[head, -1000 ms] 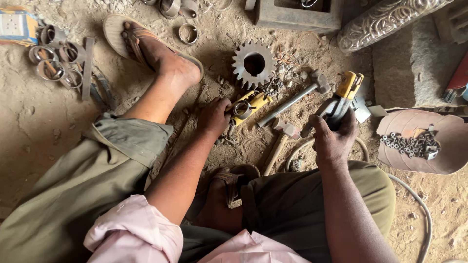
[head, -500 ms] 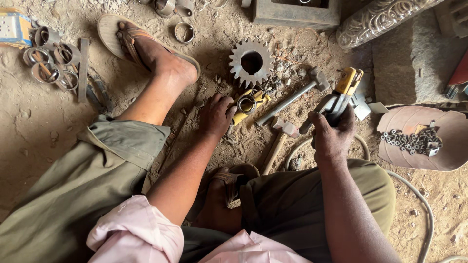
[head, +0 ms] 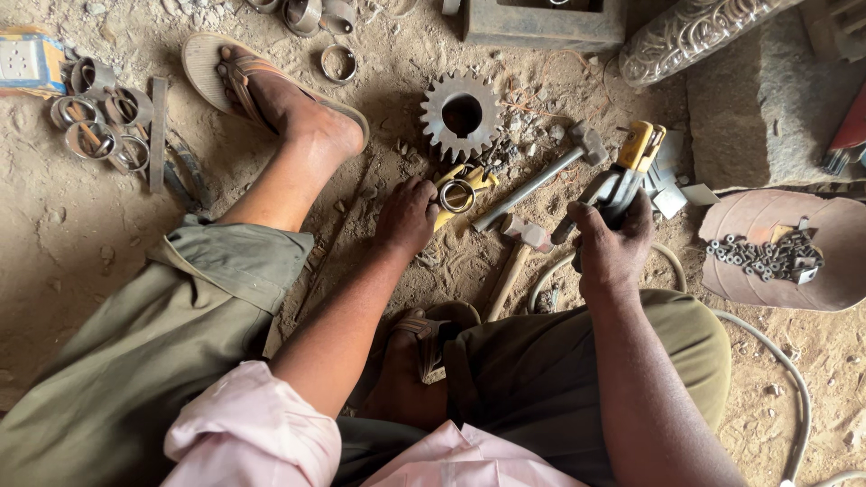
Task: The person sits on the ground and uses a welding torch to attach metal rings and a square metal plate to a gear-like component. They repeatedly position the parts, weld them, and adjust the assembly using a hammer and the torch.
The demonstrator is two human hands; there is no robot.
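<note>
Since half a second ago, little has shifted: the left hand still rests on the dirt at frame centre, its fingers bent over the yellow tool with a metal ring at its head; whether they actually grip it cannot be told. Right of centre, the right hand stays closed round a grey-and-yellow power tool, held clear of the ground and tilted toward the upper right. The step in hand appears to be readying the ring piece on the ground while the power tool is held ready. The next move would likely call for steadying the ring and bringing the tool across. Two hammers lie between the hands and crowd that path. Above sits a toothed gear. Loose rings lie at upper left, beyond a sandalled foot. At right, a dish holds small bolts.
</note>
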